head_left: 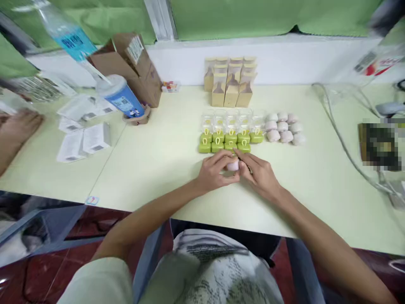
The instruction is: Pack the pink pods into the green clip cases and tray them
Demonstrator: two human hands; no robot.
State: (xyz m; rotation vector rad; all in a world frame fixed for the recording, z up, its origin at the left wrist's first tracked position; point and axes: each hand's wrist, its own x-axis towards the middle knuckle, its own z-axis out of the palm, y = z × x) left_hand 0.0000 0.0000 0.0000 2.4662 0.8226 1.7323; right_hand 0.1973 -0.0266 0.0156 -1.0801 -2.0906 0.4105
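My left hand [218, 171] is closed, its thumb and fingers pinching a small pale lilac rounded piece [233, 165]. From the other side my right hand [257, 171] presses its fingertips against the same piece. Whether the right fingers hide anything else I cannot tell. Just beyond my hands sit two rows of small green cases [217, 147] with light yellow loops on top. Behind these stands a row of clear plastic cups [232, 120] with something yellowish inside. Several pale pink and white rounded pieces [282, 126] are grouped to the right of the cups.
Open-topped kraft boxes [232, 90] stand near the wall. On the left are a brown carton [136, 67], a blue canister [125, 99], a bottle [68, 36] and white boxes [96, 137]. Another person's hand [20, 126] rests at far left. A cable [335, 122] runs along the right.
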